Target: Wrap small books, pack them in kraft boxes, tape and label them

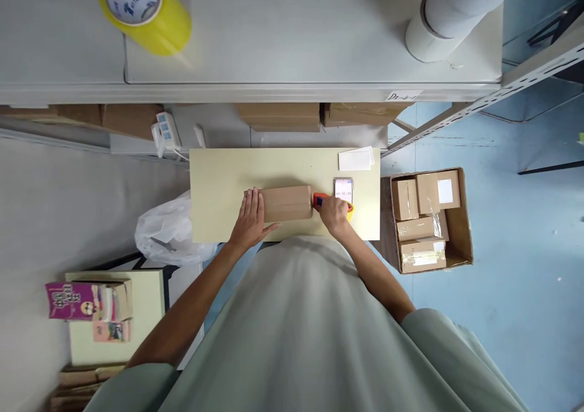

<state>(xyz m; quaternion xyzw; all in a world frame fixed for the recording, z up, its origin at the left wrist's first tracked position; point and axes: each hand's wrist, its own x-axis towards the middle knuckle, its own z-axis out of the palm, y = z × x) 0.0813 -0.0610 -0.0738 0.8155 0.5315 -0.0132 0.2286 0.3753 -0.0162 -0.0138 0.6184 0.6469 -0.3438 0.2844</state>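
Observation:
A closed brown cardboard box (288, 204) lies lengthwise on the narrow cream table (219, 181). My left hand (250, 220) rests against the box's left end, fingers stretched out and thumb spread along its near edge. At the right end, my right hand (334, 215) is closed around a tape dispenser (320, 199) with a red and blue front. Part of a yellow ring on the dispenser shows beside the hand; its handle is hidden. The dispenser's front is at the box's right end. Just beyond my right hand lies a phone (343, 188) with a timer on its screen.
White cards (354, 159) lie at the table's far right corner. An open carton (466, 217) of smaller boxes stands right of the table. A white plastic bag (166, 229) hangs at the left. Overhead, a shelf (292, 41) carries a yellow tape roll (171, 28).

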